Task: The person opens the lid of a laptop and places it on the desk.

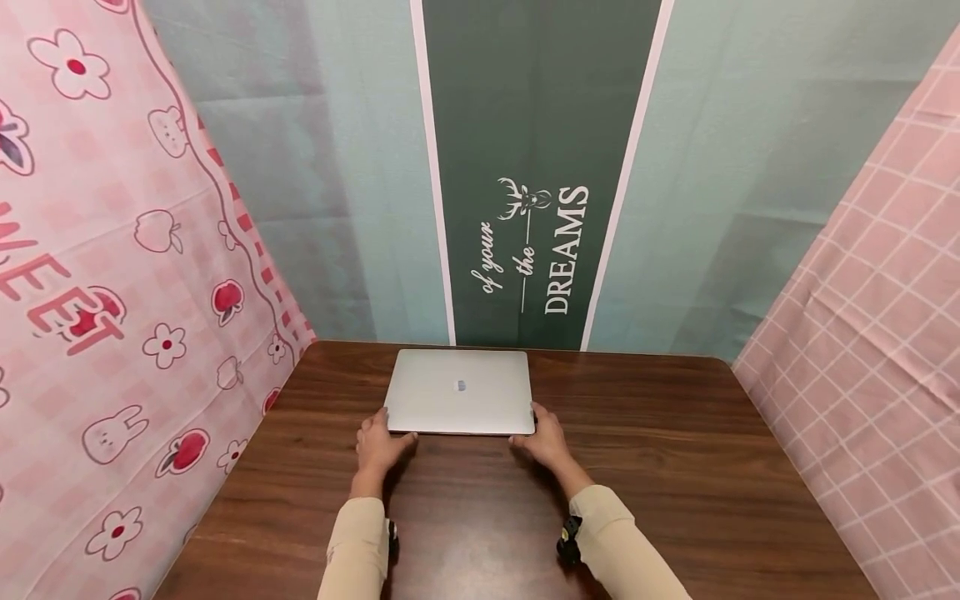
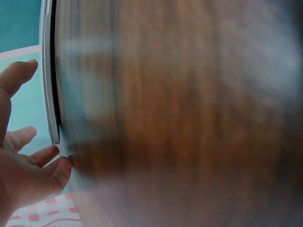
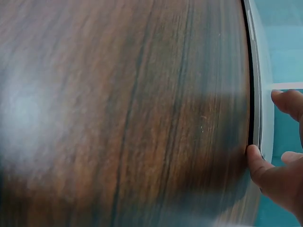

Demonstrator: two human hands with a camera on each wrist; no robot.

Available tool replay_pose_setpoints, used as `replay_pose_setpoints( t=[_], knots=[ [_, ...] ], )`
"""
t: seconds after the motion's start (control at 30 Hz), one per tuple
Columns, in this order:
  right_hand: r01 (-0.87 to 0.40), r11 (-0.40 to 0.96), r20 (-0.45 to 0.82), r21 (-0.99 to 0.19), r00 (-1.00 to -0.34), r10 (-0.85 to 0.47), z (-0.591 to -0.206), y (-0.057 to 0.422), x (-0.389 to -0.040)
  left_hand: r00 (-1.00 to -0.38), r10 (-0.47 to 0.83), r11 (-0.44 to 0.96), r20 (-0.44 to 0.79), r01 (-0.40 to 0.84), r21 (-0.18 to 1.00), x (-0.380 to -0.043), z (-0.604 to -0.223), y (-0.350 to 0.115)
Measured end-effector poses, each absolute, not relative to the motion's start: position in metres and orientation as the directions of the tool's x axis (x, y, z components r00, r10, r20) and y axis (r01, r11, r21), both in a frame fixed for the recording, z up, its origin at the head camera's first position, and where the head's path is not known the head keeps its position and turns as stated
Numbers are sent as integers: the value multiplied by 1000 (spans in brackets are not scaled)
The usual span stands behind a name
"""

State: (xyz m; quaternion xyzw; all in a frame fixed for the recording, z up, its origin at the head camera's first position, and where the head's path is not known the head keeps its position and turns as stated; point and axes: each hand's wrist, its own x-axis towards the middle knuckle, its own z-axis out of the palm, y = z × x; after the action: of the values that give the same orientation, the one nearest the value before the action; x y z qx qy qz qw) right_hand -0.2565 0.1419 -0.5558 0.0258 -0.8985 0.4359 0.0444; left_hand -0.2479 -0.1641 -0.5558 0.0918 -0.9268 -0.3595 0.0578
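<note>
A closed silver laptop (image 1: 459,400) lies flat near the far edge of the wooden table, a small dark logo on its lid. My left hand (image 1: 378,446) is at its near left corner, fingers along the side and thumb stretched by the front edge. At the near right corner is my right hand (image 1: 546,440), posed the same way. In the left wrist view, relaxed fingertips (image 2: 57,161) meet the corner of the laptop (image 2: 49,94), while the thumb stands off it. The right wrist view shows a fingertip (image 3: 254,153) touching the laptop's edge (image 3: 257,104), thumb raised apart.
The brown wooden table (image 1: 660,467) spreads around the laptop. Behind it hangs a green cloth (image 1: 525,100) with white lettering. Pink patterned cloth (image 1: 135,333) borders the left side, and a pink checked cloth (image 1: 877,333) the right. Each cream sleeve has a dark wrist device (image 1: 570,537).
</note>
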Motion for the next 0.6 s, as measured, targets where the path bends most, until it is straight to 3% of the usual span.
replay_pose_setpoints(
  t=[0.3, 0.6],
  knots=[
    [6, 648, 61, -762, -995, 81, -558, 139, -264, -969, -239, 662, 66, -113, 741, -260, -558, -156],
    [95, 720, 22, -687, -988, 151, -552, 124, -269, -932, -363, 555, -4, -220, 802, -262, -562, -156]
  ],
)
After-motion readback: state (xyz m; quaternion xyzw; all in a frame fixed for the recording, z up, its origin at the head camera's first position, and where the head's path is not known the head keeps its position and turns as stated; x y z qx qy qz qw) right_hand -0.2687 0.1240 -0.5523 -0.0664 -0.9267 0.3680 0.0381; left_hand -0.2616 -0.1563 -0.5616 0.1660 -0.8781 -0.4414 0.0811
